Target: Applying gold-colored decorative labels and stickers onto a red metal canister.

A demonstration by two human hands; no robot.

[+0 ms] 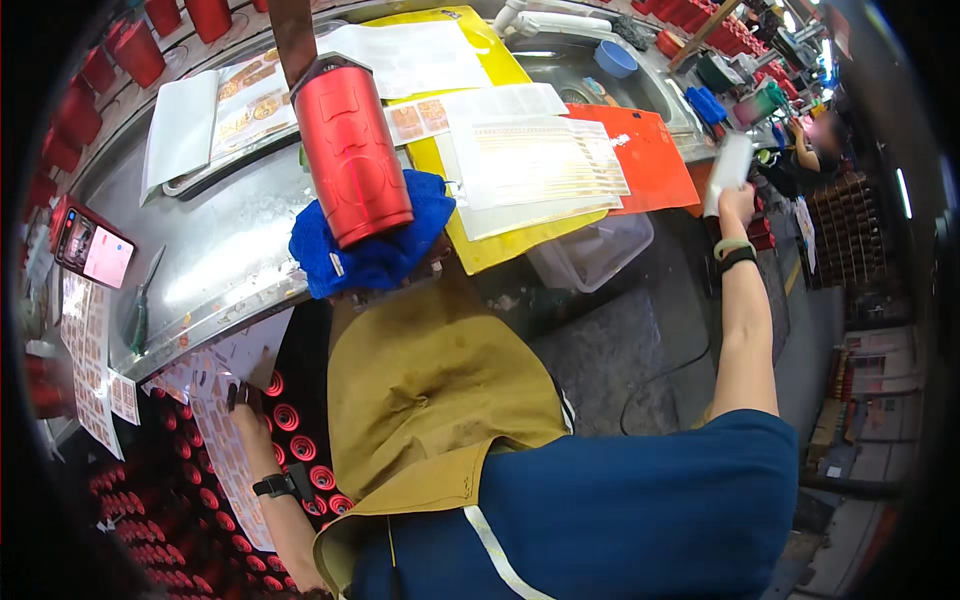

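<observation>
My right hand [738, 205] is stretched out to the far right, closed around a whitish oblong thing [733, 162] whose kind I cannot make out. Low on the left, below the bench edge, my left hand [246, 408] has its fingers curled at a printed decal sheet [222, 440]; the fingertips are dark and partly hidden. A red metallic cylinder [352, 150] with raised shapes lies tilted on a bunched blue cloth [375, 240] in front of me. Neither hand touches it. White paper [265, 345] lies just above my left hand.
Decal sheets [530, 160] rest on a yellow board [485, 245], beside an orange board [650, 150]. A sink [570, 75] with a blue bowl [615, 58] is behind. A phone [92, 245] and green-handled scissors [142, 310] are left. Several red cylinders [286, 417] stand below; another person [815, 150] is far right.
</observation>
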